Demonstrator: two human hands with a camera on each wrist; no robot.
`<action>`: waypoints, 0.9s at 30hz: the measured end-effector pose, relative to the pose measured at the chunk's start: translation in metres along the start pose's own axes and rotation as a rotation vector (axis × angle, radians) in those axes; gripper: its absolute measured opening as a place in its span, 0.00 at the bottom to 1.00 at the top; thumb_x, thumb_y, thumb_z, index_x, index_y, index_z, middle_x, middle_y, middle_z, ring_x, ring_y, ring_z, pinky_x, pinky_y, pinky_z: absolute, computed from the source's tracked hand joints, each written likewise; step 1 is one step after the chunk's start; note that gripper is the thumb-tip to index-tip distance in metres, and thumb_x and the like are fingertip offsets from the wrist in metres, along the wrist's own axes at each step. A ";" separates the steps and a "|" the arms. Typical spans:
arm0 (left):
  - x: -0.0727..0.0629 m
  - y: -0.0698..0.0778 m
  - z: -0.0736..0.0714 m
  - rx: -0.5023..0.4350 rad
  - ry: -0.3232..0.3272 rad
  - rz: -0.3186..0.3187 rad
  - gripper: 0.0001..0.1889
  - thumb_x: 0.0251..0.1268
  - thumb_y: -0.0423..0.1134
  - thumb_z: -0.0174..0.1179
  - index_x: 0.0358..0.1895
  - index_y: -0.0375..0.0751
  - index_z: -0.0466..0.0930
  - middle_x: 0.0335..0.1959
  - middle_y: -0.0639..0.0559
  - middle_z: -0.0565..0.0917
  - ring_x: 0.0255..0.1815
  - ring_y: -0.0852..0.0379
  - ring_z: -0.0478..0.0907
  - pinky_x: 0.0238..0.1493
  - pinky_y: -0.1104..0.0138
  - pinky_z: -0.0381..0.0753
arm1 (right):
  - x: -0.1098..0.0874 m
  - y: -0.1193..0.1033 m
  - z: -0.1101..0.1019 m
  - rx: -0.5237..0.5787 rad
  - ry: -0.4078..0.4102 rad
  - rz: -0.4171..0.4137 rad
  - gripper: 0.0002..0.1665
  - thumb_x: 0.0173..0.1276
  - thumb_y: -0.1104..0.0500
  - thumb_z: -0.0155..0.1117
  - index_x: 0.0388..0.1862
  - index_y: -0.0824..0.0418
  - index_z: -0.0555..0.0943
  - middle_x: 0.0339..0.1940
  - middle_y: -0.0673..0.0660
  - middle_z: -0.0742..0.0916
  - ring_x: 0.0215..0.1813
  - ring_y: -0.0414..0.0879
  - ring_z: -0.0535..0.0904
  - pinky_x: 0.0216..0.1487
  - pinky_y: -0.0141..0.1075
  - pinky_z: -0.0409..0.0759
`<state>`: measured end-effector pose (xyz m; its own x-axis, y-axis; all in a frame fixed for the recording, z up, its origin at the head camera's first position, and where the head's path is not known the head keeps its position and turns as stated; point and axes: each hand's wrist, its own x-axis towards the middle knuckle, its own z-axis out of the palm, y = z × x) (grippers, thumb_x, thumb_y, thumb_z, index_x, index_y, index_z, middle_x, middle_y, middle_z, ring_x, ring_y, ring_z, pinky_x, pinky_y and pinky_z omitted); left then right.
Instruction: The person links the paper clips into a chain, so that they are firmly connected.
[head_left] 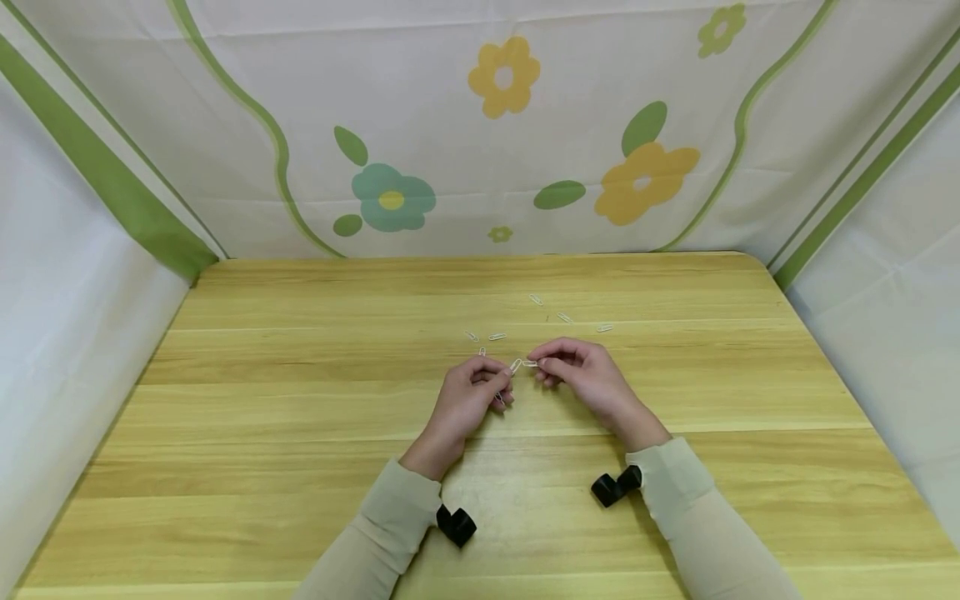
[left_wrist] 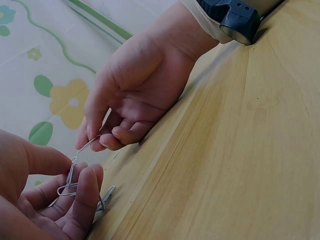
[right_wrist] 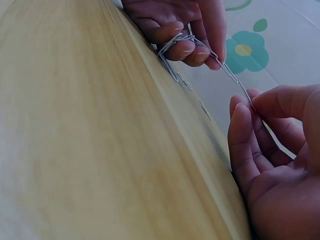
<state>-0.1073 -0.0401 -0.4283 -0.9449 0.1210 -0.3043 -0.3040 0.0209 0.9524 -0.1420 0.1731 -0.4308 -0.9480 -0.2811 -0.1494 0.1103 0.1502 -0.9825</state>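
My left hand (head_left: 467, 398) pinches a white wire paper clip (head_left: 516, 365) between thumb and fingers, over the middle of the table. More linked clips trail across its fingers as a short chain (right_wrist: 168, 66), partly hidden by the fingers. Opposite it, my right hand (head_left: 592, 379) pinches another paper clip (head_left: 529, 363) by one end between thumb and forefinger. The tips of the two clips meet in the gap between the hands; in the right wrist view the right hand's clip (right_wrist: 244, 92) lines up with the end of the left one.
Several loose paper clips lie beyond the hands on the wooden table (head_left: 285, 433), among them one clip (head_left: 498, 337) close behind the left hand and another clip (head_left: 603, 328) farther right. A flowered white curtain (head_left: 465, 150) hangs along the table's far edge.
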 end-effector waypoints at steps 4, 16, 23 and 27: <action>-0.001 0.000 0.000 0.001 0.000 0.000 0.09 0.81 0.38 0.63 0.52 0.35 0.85 0.38 0.42 0.88 0.33 0.57 0.84 0.38 0.67 0.86 | 0.000 0.001 -0.001 -0.014 0.006 -0.003 0.13 0.78 0.67 0.65 0.57 0.71 0.86 0.49 0.62 0.91 0.43 0.43 0.89 0.47 0.34 0.89; 0.000 -0.001 0.000 -0.003 -0.003 0.004 0.10 0.81 0.38 0.63 0.52 0.34 0.85 0.37 0.43 0.88 0.33 0.57 0.84 0.38 0.67 0.87 | 0.001 0.004 -0.001 0.005 0.026 0.010 0.15 0.77 0.62 0.71 0.56 0.70 0.86 0.48 0.62 0.92 0.42 0.41 0.89 0.46 0.34 0.89; 0.000 -0.001 0.000 0.000 0.004 0.004 0.10 0.81 0.38 0.63 0.52 0.34 0.85 0.36 0.45 0.88 0.33 0.57 0.85 0.38 0.67 0.86 | 0.002 0.004 0.000 0.111 0.007 -0.005 0.14 0.82 0.64 0.64 0.57 0.75 0.80 0.54 0.66 0.90 0.49 0.45 0.92 0.54 0.38 0.91; 0.001 -0.001 0.000 0.004 0.006 0.000 0.10 0.81 0.38 0.63 0.52 0.34 0.85 0.35 0.46 0.88 0.33 0.57 0.85 0.38 0.67 0.86 | 0.002 0.004 0.001 0.156 -0.012 -0.016 0.12 0.85 0.66 0.57 0.58 0.76 0.75 0.55 0.68 0.89 0.50 0.47 0.93 0.56 0.40 0.91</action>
<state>-0.1074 -0.0403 -0.4298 -0.9456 0.1154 -0.3043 -0.3034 0.0251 0.9525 -0.1430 0.1726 -0.4355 -0.9465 -0.2934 -0.1341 0.1413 -0.0034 -0.9900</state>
